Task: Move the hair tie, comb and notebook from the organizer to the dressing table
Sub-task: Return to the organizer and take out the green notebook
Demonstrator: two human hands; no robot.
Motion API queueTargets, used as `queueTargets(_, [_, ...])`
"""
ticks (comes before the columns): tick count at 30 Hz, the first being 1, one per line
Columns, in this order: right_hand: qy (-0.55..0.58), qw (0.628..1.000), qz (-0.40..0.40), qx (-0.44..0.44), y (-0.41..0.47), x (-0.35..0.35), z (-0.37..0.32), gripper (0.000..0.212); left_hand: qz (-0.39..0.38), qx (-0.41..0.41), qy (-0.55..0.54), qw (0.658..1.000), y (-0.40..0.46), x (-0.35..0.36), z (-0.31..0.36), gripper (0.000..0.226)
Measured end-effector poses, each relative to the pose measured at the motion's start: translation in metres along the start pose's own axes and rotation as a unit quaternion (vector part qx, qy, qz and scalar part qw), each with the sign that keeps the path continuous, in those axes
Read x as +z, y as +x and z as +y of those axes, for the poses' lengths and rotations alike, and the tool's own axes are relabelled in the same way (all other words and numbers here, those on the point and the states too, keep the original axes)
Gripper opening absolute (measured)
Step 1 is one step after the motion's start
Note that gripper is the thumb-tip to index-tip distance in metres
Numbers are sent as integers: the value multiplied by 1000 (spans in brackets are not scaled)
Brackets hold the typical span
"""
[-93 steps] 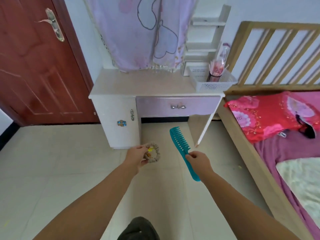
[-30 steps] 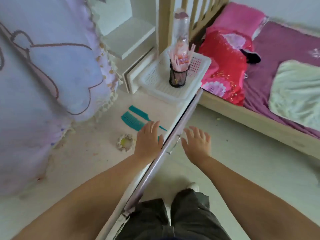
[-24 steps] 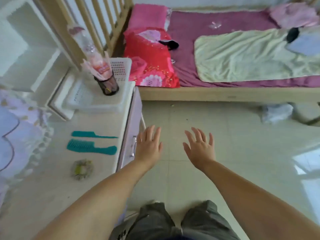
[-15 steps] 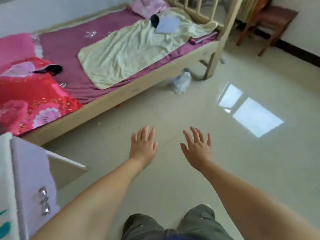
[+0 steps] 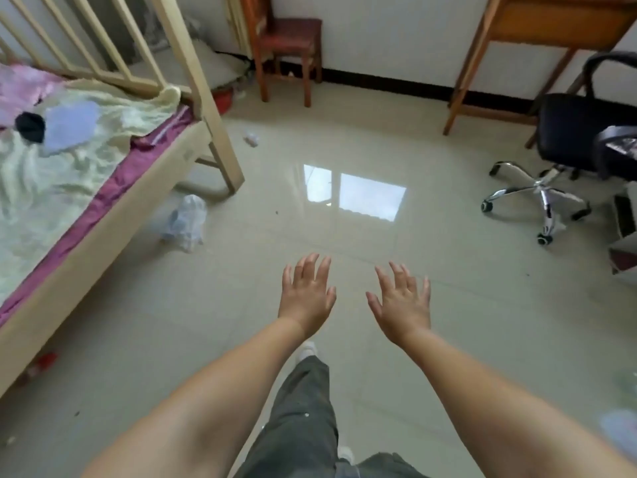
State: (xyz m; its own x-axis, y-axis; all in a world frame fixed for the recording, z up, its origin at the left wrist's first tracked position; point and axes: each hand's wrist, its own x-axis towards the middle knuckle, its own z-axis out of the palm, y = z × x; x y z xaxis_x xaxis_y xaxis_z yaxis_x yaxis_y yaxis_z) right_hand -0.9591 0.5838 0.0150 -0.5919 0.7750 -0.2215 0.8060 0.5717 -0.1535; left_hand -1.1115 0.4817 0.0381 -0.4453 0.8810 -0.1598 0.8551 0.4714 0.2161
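Observation:
My left hand and my right hand are stretched out in front of me over the tiled floor, palms down, fingers spread, holding nothing. The hair tie, the comb, the notebook, the organizer and the dressing table are all out of view.
A wooden bed with a pale blanket runs along the left. A crumpled plastic bag lies on the floor beside it. A red wooden chair stands at the far wall, a wooden desk and a black office chair at the right.
The view has swung right, away from the dressing table where the combs and hair tie lay, across the bed to the open floor. Both hands stay empty and spread.

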Motion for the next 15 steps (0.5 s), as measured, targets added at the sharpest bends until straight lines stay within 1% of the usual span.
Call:
queueTargets(3, [2,999,23,23,71,-18,37,58,8,15,10,1000,90,-7,10,57])
queueTargets(6, [14,996,47,72,158,-49,78,57,16,27,18,999,192,-21,22,57])
queueTargets(8, [29,992,66,105,212,-75,103,57,15,56,28,998,262,-35,38,57])
queueTargets(12, [51,982,91,156,299,-128,153,57,17,111,24,993,388,-67,89,57])
queueTargets(15, [59,974,101,193,350,-153,199,57,20,158,20,987,467,-77,139,57])
